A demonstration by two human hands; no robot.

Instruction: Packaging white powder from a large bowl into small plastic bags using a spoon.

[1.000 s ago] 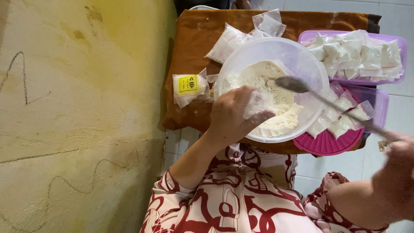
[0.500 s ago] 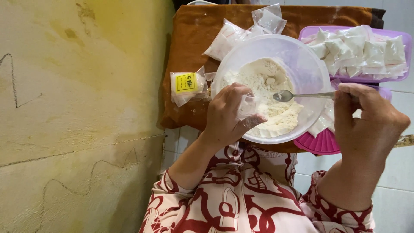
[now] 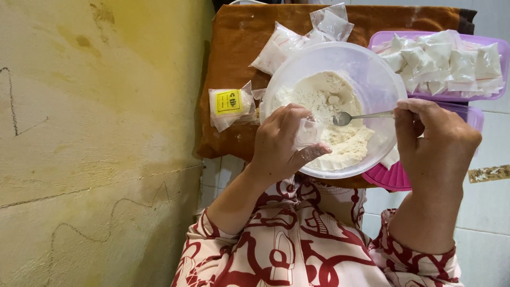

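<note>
A translucent plastic bowl (image 3: pixel 372 69) of white powder (image 3: pixel 329 101) rests on a brown cloth-covered stool (image 3: pixel 239 48). My left hand (image 3: pixel 279 143) holds a small clear plastic bag (image 3: pixel 308 133) open over the bowl's near rim. My right hand (image 3: pixel 430 143) grips the handle of a metal spoon (image 3: pixel 350 117), whose bowl points at the bag's mouth just above the powder.
A purple tray (image 3: pixel 382 40) at the back right holds several filled white packets. A pink lid (image 3: pixel 390 180) sits under the bowl. Empty clear bags (image 3: pixel 329 24) and a pack with a yellow label (image 3: pixel 228 103) lie on the cloth. A yellow wall (image 3: pixel 95 143) stands close on the left.
My right hand came in from the lower right and swung the spoon leftward, so its bowl now sits close to the bag's mouth. My left hand stayed at the bowl's rim.
</note>
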